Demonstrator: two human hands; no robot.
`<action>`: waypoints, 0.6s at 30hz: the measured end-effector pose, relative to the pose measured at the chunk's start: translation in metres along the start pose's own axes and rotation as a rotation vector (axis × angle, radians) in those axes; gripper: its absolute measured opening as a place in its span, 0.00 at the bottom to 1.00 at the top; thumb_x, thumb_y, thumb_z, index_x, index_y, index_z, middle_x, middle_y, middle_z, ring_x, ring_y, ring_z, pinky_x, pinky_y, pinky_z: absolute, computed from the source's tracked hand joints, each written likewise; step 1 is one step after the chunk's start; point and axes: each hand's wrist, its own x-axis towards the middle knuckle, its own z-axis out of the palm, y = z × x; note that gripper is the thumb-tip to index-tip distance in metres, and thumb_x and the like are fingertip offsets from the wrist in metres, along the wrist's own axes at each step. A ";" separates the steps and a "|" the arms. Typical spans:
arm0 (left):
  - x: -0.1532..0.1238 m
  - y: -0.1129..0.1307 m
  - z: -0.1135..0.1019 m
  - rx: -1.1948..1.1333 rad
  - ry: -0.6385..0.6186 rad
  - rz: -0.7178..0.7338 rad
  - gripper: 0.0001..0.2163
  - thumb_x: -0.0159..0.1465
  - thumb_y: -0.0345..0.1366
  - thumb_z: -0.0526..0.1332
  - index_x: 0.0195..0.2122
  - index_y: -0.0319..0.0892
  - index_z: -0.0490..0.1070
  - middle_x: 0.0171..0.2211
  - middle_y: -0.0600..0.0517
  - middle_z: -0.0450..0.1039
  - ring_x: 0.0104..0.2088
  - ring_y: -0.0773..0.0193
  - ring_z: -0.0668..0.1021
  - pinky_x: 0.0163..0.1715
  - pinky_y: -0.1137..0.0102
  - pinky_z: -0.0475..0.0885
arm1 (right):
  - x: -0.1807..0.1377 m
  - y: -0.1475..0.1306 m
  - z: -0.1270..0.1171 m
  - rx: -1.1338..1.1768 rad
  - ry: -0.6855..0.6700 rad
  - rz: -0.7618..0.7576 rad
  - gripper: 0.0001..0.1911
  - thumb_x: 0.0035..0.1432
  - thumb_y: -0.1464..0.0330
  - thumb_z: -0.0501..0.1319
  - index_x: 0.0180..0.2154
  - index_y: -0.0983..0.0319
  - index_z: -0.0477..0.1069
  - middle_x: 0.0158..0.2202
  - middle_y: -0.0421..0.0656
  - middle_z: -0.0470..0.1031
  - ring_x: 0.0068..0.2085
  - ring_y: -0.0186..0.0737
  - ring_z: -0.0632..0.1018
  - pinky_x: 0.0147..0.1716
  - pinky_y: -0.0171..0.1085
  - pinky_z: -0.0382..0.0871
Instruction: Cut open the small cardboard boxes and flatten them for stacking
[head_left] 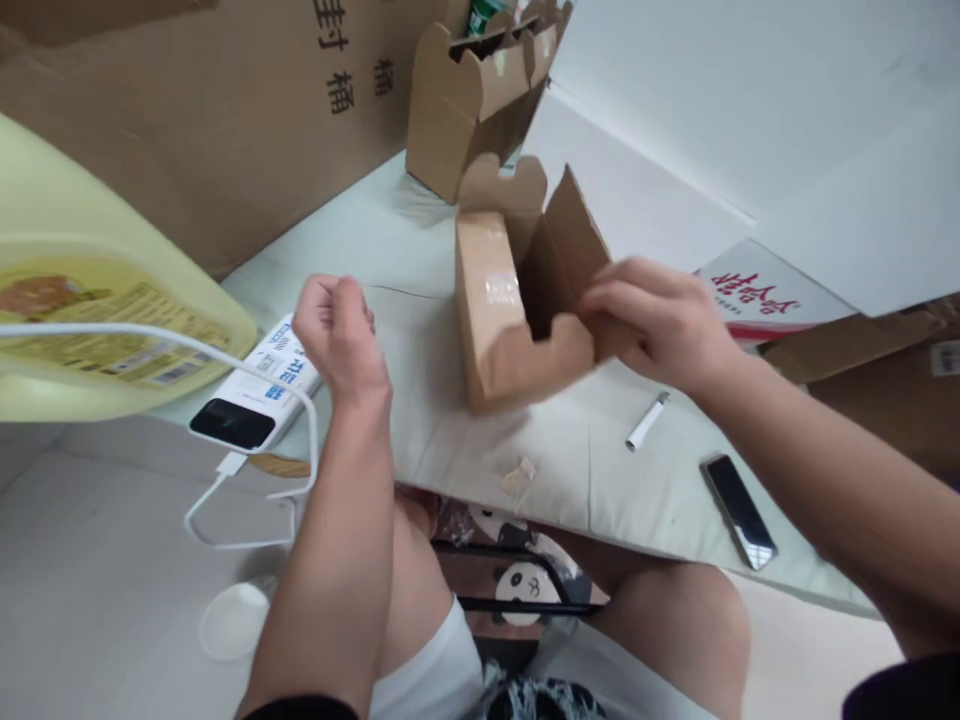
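Observation:
A small brown cardboard box point(499, 320) with its flaps up and clear tape on one side stands on the pale green pad point(420, 420). My right hand point(656, 320) grips the box's near right flap, fingers curled over the edge. My left hand point(337, 335) is raised in a closed fist a little left of the box, above a white power bank point(251, 395); what it pinches, if anything, is hidden.
A second open cardboard carton point(472, 95) stands behind the box. A big yellow jug point(90, 290) lies at left, and a white cable point(225, 350) runs to the power bank. A white marker point(646, 421), a dark phone point(739, 512) and a scrap of tape point(520, 475) lie on the pad.

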 end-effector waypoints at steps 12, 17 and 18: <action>-0.086 0.090 0.111 0.125 -0.730 0.481 0.13 0.69 0.48 0.62 0.44 0.47 0.82 0.71 0.50 0.53 0.74 0.45 0.56 0.70 0.51 0.63 | -0.155 -0.053 -0.016 0.216 0.164 0.212 0.10 0.68 0.75 0.57 0.36 0.57 0.72 0.44 0.44 0.81 0.46 0.42 0.77 0.48 0.43 0.76; -0.078 0.071 0.130 -0.009 -0.821 0.163 0.25 0.68 0.62 0.57 0.36 0.47 0.82 0.72 0.52 0.51 0.71 0.43 0.60 0.73 0.51 0.61 | -0.183 -0.026 -0.011 0.478 0.164 0.319 0.15 0.58 0.82 0.53 0.38 0.59 0.73 0.49 0.45 0.80 0.48 0.42 0.78 0.47 0.42 0.76; -0.076 0.070 0.131 -0.055 -0.819 0.128 0.27 0.66 0.65 0.57 0.35 0.46 0.81 0.71 0.52 0.51 0.70 0.43 0.63 0.70 0.52 0.65 | -0.186 -0.021 -0.014 0.544 0.148 0.330 0.16 0.56 0.82 0.53 0.39 0.59 0.73 0.50 0.46 0.80 0.51 0.43 0.78 0.50 0.42 0.75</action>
